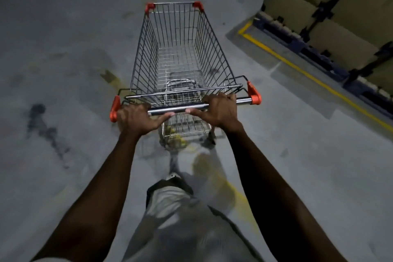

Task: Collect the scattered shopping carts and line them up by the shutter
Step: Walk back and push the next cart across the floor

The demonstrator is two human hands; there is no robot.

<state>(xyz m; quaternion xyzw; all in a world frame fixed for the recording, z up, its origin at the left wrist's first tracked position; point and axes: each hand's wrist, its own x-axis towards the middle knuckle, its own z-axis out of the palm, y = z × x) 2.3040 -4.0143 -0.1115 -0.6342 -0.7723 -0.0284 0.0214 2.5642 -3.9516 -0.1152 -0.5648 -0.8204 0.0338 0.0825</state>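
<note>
Both my left hand [136, 118] and right hand [221, 110] clamp the handle [180, 109] of the empty shopping cart [180, 49] on the concrete floor [63, 27]; veering right risks striking the stacked pallets [329, 27].

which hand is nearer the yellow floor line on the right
Right. The right hand grips the cart handle nearer the yellow line; the left hand grips its far end.

Shopping cart [180, 59]: silver wire basket, orange corner caps, chrome handle bar [191, 107] with orange ends. Upright on grey concrete floor [63, 49], basket empty, nose pointing away, slightly angled right.
</note>
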